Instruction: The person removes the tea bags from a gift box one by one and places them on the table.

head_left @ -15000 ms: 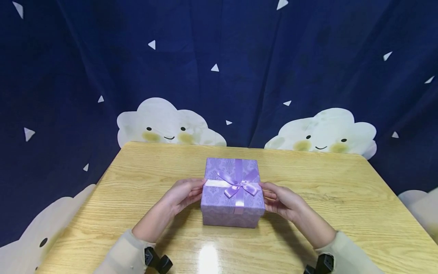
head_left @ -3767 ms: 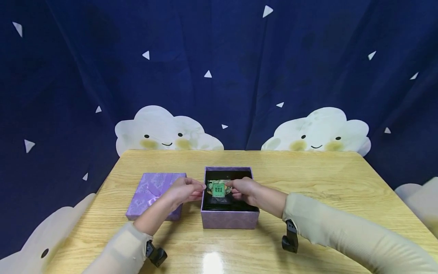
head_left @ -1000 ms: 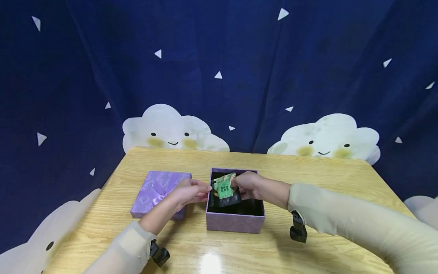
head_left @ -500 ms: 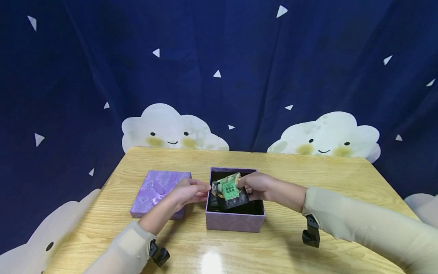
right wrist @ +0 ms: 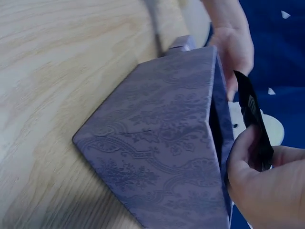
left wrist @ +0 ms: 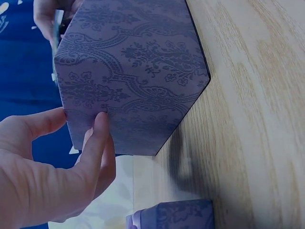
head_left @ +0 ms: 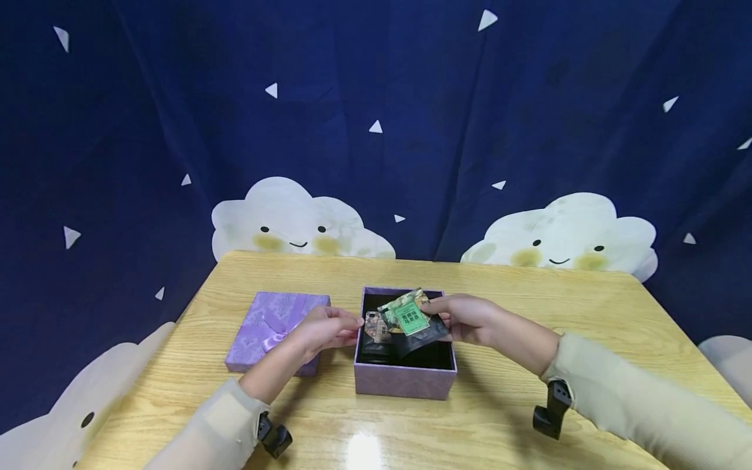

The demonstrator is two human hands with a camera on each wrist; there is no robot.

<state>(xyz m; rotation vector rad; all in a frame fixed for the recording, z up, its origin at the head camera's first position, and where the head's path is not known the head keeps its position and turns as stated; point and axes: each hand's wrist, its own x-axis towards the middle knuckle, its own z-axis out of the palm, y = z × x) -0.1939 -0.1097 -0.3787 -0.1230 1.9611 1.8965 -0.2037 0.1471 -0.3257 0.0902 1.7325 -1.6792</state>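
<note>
My left hand [head_left: 324, 326] pinches the rim of the purple patterned gift box [head_left: 405, 381] at its left wall; in the left wrist view its fingertips lie along the outer wall [left wrist: 128, 86]. Between thumb and fingers, my right hand [head_left: 474, 320] holds a flat black tea sachet [head_left: 412, 318] with a green label, tilted over the open box. The right wrist view shows this sachet [right wrist: 250, 107] edge-on, above the box rim. Another dark sachet [head_left: 376, 331] with a brownish label lies in the left part of the box, partly covered by the held one.
The box's purple lid [head_left: 249, 326] with its ribbon bow lies on the wooden table [head_left: 558, 313] to the left, partly behind my left hand. A dark blue curtain [head_left: 329, 117] with white clouds hangs behind the table.
Earlier the lid came off the box and was laid at the left. Lately my right hand has drawn the green-labelled sachet up and right, uncovering the sachet beneath. My left hand stays at the rim.
</note>
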